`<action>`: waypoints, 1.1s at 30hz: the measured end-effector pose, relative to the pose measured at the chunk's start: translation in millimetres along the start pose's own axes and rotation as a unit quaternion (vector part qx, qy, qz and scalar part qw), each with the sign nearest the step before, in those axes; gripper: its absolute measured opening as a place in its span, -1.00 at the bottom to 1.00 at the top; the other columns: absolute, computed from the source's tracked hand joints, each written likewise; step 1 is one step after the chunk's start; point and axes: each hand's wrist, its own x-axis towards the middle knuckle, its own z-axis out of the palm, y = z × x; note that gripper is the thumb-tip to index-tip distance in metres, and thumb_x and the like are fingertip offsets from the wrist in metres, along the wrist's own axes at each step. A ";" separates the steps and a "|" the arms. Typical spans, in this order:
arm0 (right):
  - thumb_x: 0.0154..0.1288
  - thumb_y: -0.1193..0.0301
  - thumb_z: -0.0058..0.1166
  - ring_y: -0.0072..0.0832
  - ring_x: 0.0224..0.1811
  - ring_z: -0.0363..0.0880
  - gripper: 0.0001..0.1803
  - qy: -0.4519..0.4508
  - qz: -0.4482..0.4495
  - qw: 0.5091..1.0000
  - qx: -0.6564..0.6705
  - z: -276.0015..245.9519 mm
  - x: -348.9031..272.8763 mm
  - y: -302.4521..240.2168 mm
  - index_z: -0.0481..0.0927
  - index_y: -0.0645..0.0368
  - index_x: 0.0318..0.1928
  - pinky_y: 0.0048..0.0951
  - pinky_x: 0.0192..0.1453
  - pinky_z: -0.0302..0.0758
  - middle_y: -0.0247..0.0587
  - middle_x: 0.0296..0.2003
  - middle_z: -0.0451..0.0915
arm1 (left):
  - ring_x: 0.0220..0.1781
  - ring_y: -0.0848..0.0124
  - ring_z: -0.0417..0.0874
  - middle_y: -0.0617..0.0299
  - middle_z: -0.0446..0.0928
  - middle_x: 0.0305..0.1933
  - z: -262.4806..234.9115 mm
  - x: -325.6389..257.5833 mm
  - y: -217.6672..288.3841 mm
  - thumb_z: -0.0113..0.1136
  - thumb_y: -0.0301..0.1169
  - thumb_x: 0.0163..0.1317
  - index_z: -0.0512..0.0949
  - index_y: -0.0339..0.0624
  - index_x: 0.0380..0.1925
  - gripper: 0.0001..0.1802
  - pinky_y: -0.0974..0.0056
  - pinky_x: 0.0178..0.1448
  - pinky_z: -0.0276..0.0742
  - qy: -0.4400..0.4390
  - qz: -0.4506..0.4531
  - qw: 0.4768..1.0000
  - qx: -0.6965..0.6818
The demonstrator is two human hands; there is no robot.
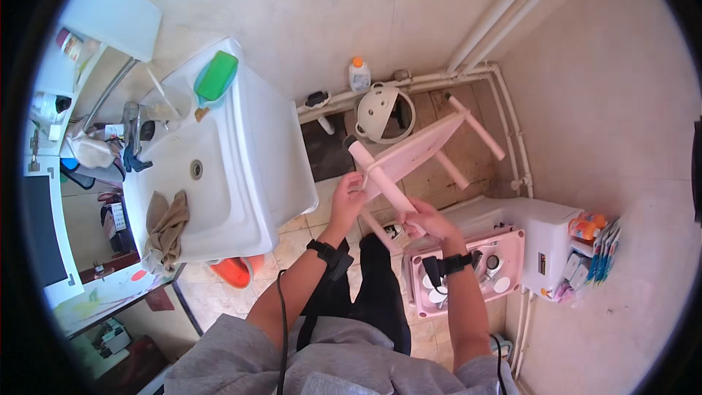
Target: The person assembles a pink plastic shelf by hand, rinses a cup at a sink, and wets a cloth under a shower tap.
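Note:
A pink plastic rack tier [418,152], a flat panel with tube legs at its corners, is tilted in mid-air in front of me. My right hand [430,221] is closed round the lower end of its nearest leg [387,189], whose upper end has a dark tip. Against the panel's near edge, beside that leg, my left hand [346,203] has its fingers bent and touching the rack. Whether those fingers grip the edge fully is partly hidden. Both wrists wear black straps with small devices.
Left stands a white sink [219,168] with a brown cloth [167,221] and a green-lidded box [217,76]. A pink tray of small items [504,274] lies right, by a white toilet tank [545,223]. Behind are a white bucket [385,113], a bottle [359,75] and pipes [504,14].

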 end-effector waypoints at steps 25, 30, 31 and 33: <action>0.05 0.60 0.42 -0.52 -0.63 0.43 -0.35 -0.048 -0.229 0.958 -0.169 323.2 -270.8 -50.4 0.38 0.44 0.14 -0.47 -0.53 0.40 -0.18 -0.52 0.48 | -0.21 0.16 0.42 0.16 0.31 -0.25 -102.6 -173.4 368.9 0.44 -0.61 -0.34 0.50 -0.16 -0.50 -0.66 0.13 -0.20 0.36 0.065 0.603 0.780 0.155; 0.25 0.73 0.22 -0.64 -0.27 0.47 -0.24 -0.133 -0.120 0.958 -0.225 376.9 -239.0 -52.4 0.22 0.25 0.43 -0.61 -0.26 0.43 -0.33 -0.22 0.47 | -0.19 0.23 0.59 0.16 0.61 -0.23 -175.3 -186.4 358.4 0.56 -0.55 -0.12 0.65 -0.25 -0.53 -0.80 0.24 -0.20 0.46 0.116 0.602 0.773 0.163; 0.22 0.70 0.25 -0.61 -0.29 0.46 -0.25 -0.130 -0.126 0.949 -0.259 389.4 -226.4 -51.6 0.25 0.27 0.40 -0.59 -0.29 0.43 -0.30 -0.23 0.48 | -0.20 0.23 0.61 0.15 0.61 -0.24 -190.5 -189.8 351.7 0.55 -0.58 -0.11 0.66 -0.25 -0.53 -0.81 0.24 -0.22 0.48 0.138 0.581 0.786 0.158; 0.20 0.68 0.28 -0.59 -0.28 0.44 -0.26 -0.135 -0.107 0.943 -0.285 413.2 -201.0 -48.4 0.27 0.28 0.37 -0.56 -0.28 0.42 -0.28 -0.24 0.47 | -0.22 0.24 0.63 0.15 0.61 -0.26 -217.2 -197.3 339.7 0.55 -0.62 -0.10 0.66 -0.27 -0.53 -0.81 0.26 -0.25 0.50 0.183 0.554 0.794 0.168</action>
